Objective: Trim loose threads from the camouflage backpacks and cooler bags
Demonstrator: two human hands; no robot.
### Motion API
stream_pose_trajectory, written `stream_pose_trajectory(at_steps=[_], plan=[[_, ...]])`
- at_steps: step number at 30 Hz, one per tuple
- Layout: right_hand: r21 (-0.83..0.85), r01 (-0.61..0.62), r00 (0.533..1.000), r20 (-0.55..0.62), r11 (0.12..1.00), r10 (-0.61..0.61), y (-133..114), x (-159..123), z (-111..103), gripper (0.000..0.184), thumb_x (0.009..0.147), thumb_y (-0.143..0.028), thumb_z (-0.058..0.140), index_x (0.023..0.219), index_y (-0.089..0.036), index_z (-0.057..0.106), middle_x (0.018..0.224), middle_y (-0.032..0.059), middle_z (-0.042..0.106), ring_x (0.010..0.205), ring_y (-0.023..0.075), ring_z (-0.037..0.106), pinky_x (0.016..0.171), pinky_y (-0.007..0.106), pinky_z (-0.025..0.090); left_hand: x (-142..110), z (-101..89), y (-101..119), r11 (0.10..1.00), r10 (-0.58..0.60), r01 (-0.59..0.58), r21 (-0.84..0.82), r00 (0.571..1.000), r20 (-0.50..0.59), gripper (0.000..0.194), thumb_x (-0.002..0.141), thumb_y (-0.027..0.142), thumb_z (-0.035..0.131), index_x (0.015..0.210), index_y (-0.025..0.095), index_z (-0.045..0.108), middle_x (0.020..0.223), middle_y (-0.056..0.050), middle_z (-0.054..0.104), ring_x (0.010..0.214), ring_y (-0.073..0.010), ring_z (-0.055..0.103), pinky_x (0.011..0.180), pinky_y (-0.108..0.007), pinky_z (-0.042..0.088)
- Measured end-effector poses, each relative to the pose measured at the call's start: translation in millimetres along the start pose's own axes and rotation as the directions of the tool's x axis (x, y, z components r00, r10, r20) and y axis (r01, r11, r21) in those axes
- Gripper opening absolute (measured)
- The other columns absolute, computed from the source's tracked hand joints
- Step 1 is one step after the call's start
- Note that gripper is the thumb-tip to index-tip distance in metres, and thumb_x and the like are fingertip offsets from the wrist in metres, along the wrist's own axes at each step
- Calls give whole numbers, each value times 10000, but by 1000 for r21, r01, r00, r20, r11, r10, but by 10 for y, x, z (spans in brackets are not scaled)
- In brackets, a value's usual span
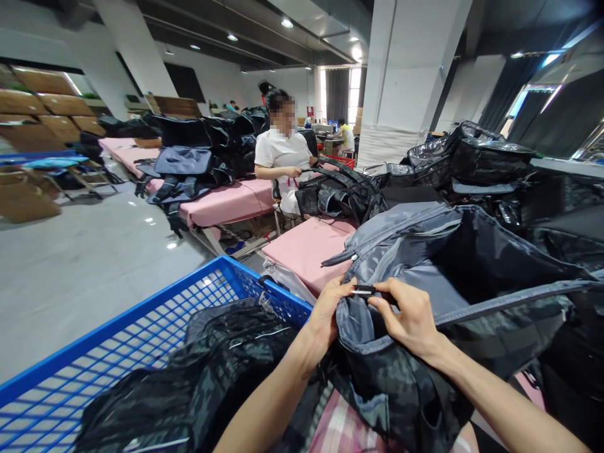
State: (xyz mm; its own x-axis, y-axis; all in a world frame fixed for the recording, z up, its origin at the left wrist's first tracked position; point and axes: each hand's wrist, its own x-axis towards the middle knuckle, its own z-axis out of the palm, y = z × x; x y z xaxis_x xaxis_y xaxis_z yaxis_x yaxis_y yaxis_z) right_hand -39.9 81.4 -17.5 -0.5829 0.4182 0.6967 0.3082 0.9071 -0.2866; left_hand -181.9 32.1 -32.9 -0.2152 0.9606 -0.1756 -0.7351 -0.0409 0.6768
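A dark camouflage bag with a grey lining lies open across my lap, its wide mouth facing up. At the near rim of the bag, my left hand pinches one end of a small black zipper pull with a pale stripe. The thumb and forefinger of my right hand close on the pull's other end. Both hands are almost touching, with the short pull stretched between them. Part of the rim is bunched below my fingers.
To my left stands a blue plastic basket holding dark camouflage bags. Ahead is a pink-covered table. Across from me a person in a white shirt handles a strapped bag. More bags are piled at right.
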Motion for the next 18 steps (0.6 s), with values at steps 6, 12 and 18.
stream_pose_trajectory(at_steps=[6, 12, 18], plan=[[523, -504, 862, 256, 688, 437, -22, 33, 19, 205, 745, -381, 590, 738, -175, 593, 630, -10, 568, 564, 105, 482, 514, 223, 372, 50, -7, -39, 1000, -3, 3, 9, 1000, 17, 296, 490, 223, 793, 711, 115, 628, 559, 17, 596, 434, -82, 508, 467, -198, 392], [790, -532, 788, 330, 304, 520, 43, 102, -85, 358, 719, -546, 546, 669, -202, 459, 480, -85, 286, 386, 56, 203, 368, 209, 189, 60, -33, -37, 1000, -8, 9, -10, 999, 33, 315, 515, 273, 795, 743, 123, 638, 559, 6, 613, 466, -110, 545, 529, -225, 436], [578, -490, 850, 148, 653, 506, 147, 82, -314, 277, 728, -450, 613, 809, -188, 575, 678, 16, 588, 548, 119, 518, 424, 213, 344, 104, -23, -22, 1000, -9, 10, -19, 999, 34, 309, 506, 277, 801, 709, 124, 624, 519, 21, 592, 419, -90, 512, 489, -211, 427]])
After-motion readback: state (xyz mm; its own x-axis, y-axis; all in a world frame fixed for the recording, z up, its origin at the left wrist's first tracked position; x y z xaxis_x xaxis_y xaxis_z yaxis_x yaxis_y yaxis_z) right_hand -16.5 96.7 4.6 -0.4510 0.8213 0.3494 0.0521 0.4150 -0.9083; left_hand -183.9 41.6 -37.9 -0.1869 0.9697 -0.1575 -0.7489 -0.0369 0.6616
